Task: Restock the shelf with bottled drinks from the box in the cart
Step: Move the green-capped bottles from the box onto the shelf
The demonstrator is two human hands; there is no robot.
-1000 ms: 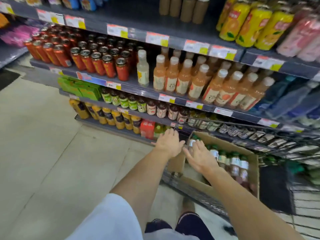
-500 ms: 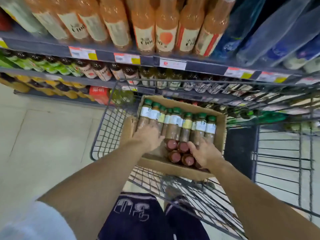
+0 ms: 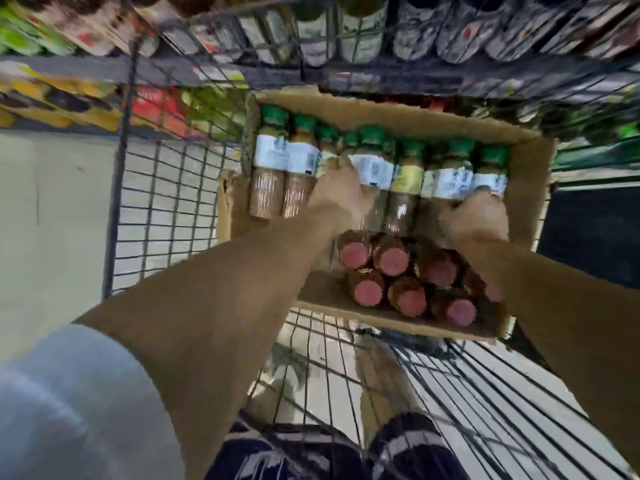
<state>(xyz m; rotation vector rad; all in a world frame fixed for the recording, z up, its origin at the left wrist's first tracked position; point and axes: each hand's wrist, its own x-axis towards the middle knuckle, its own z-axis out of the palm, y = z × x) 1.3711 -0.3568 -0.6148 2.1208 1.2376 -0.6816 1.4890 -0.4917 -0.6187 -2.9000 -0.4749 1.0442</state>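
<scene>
An open cardboard box [image 3: 412, 117] lies in a black wire cart [image 3: 149, 188]. A row of brown drinks with green caps and white labels [image 3: 270, 157] lies along its far side. Nearer me, several bottles show their pink bottoms [image 3: 393, 259]. My left hand [image 3: 341, 192] is inside the box, its fingers curled over a green-capped bottle [image 3: 372, 161] in the middle of the row. My right hand [image 3: 474, 220] lies on the bottles at the right end of the row [image 3: 488, 174]; its fingers are hidden behind the hand.
Shelves of bottled drinks [image 3: 346, 32] run across the top, just beyond the cart's far wall. A pale tiled floor [image 3: 52, 209] lies to the left. My legs in dark shorts [image 3: 311, 455] show through the cart's wire bottom.
The view has tilted down and closer to the box. Both hands have moved farther into the box, from the bottle bottoms up onto the row of green-capped bottles.
</scene>
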